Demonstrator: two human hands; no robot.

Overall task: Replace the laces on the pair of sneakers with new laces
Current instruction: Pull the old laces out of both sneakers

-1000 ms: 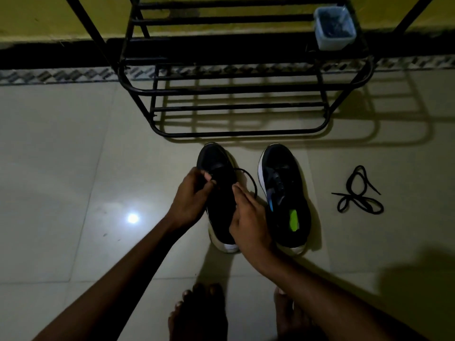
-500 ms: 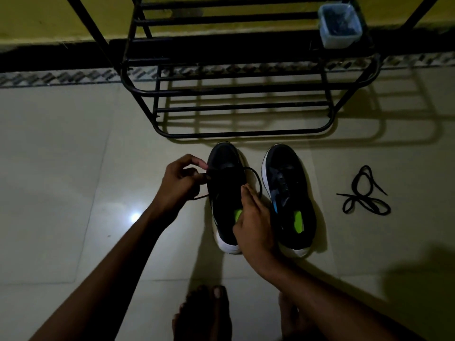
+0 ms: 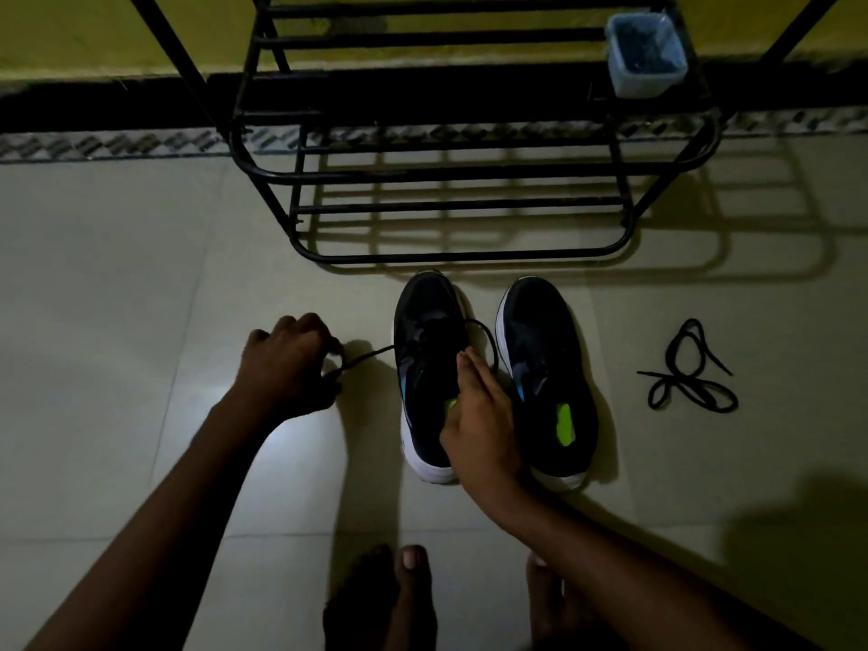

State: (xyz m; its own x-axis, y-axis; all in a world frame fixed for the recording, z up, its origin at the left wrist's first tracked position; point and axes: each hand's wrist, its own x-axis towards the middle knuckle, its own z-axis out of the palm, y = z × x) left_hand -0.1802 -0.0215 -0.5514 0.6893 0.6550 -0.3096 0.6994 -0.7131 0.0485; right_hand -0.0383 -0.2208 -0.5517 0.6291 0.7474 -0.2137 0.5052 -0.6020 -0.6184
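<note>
L hand (image 3: pixel 286 364) curled, gripping lace (image 3: pixel 366 357) taut from sneaker (image 3: pixel 425 331) on its right; R hand (image 3: pixel 479 415) flat, fingers straight, on same sneaker; 2nd sneaker (image 3: pixel 540 331), spare lace (image 3: pixel 690 373) further right.

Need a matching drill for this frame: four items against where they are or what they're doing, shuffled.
1 left hand
2 right hand
3 loose lace
4 plastic tub

A sits on the rack
B lies on the floor tiles
C pinches the threaded lace
D rests flat on a sneaker

Pairs: 1-C, 2-D, 3-B, 4-A
</note>
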